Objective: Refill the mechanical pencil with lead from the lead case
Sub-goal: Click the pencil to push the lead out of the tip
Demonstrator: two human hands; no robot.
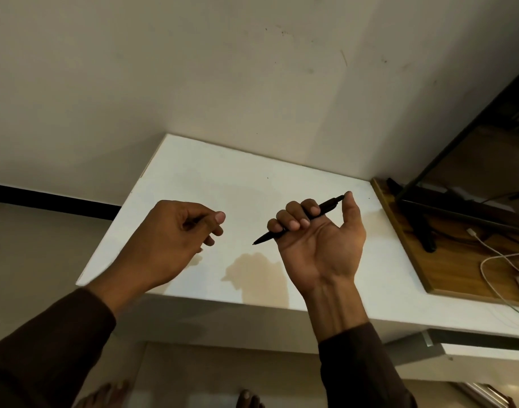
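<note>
while right hand (318, 237) grips one pencil (299, 220), left hand (178, 231) loosely curled

Wide open white counter (223, 178) under both hands, bare right across; walls (193, 69) close off the back, wooden board (446, 260) with cables (487, 260) crowds the right.

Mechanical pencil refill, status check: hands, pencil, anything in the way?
Right hand shut on mechanical pencil, thumb on its top end. Left hand pinched, contents unclear. Lead case not visible. White table unobstructed.
</note>
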